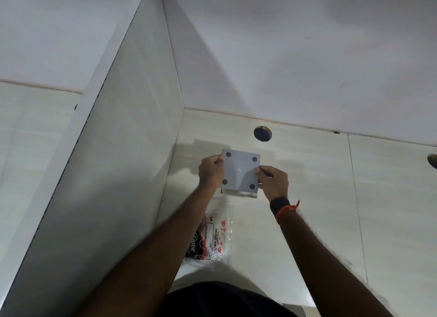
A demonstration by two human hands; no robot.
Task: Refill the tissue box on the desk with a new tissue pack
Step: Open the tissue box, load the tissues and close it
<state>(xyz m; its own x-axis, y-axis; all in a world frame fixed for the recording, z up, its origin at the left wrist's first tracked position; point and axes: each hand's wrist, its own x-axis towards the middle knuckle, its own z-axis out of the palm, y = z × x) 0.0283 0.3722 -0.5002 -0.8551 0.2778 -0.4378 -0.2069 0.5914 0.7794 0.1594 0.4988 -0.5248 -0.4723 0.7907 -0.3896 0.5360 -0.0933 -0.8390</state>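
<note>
Desk (319, 198): pale, glossy surface with faint streaked grain, bounded by a white partition (132, 151) on the left and a white wall at the rear. Two round cable holes, one near the rear edge (262, 133), one at the right border (432, 161). A thin seam runs front to back on the right side. Lying flat on the desk near the front edge: a clear plastic wrapper (212, 238) with red and black print, partly covered by a forearm.

Pale desk (307, 198) with round cable holes (262, 133), white partition (106, 174) left, plain white wall (295, 56) behind
</note>
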